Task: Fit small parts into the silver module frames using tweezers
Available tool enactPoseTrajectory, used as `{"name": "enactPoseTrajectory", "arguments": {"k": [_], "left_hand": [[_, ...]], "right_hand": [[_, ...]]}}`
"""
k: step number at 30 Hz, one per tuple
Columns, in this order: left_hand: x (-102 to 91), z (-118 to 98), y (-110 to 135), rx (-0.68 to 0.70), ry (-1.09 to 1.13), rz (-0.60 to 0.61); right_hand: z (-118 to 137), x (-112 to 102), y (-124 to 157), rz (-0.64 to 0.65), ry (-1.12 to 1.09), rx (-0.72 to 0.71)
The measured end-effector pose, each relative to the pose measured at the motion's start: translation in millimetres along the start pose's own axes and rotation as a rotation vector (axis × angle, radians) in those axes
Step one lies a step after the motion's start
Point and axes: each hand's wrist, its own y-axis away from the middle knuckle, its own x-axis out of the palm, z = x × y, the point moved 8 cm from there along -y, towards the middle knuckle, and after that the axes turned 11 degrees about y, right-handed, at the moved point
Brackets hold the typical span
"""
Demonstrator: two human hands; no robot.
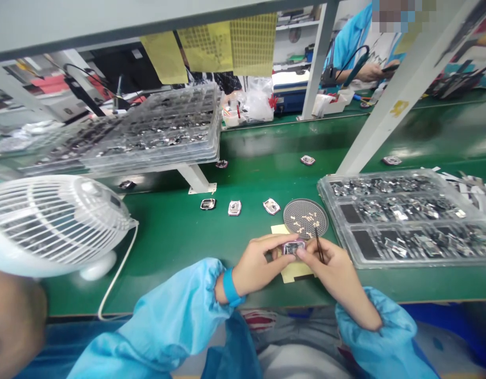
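At the far left a white fan (pixel 61 226) stands on the green bench (pixel 175 247), its cord trailing to the near edge. Right of it, the left arm comes in from below in a blue sleeve (pixel 175 310), the forearm slanting up and to the right, with a blue band (pixel 230 287) round the wrist. Beyond that arm lie a dark case (pixel 208 204) and a pale case (pixel 234 208), well apart from the hands. The left hand (pixel 253 266) points rightward, back of the hand upward, index finger stretched along the far side and thumb along the near side; its grip is closed on a small pink-edged case (pixel 293 247). This case is held above a yellow paper (pixel 292 273), just on the near side of a round perforated dish (pixel 287 210) carrying tan pieces (pixel 309 216). Dark tweezers (pixel 319 245) stand up steeply in the right hand (pixel 337 268), whose grip is closed round them. That hand reaches up and to the left, fingers bent, thumb at the case's right end, its forearm coming from the lower right. Rightmost, a clear compartmented tray (pixel 365 245) of small parts lies near the right hand.
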Motion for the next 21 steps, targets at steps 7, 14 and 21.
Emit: {"name": "enactPoseTrajectory", "arguments": {"k": [7, 14, 21], "left_hand": [[11.5, 23.5, 1.9, -0.251, 0.508, 0.036], [9.9, 20.7, 2.3, -0.223, 0.455, 0.046], [9.6, 20.2, 2.0, -0.201, 0.404, 0.036]], "right_hand": [[-4.5, 4.0, 1.5, -0.051, -0.168, 0.001], [-8.8, 4.5, 2.1, -0.061, -0.208, 0.014], [-8.6, 4.8, 3.6, -0.057, -0.216, 0.009]]}}
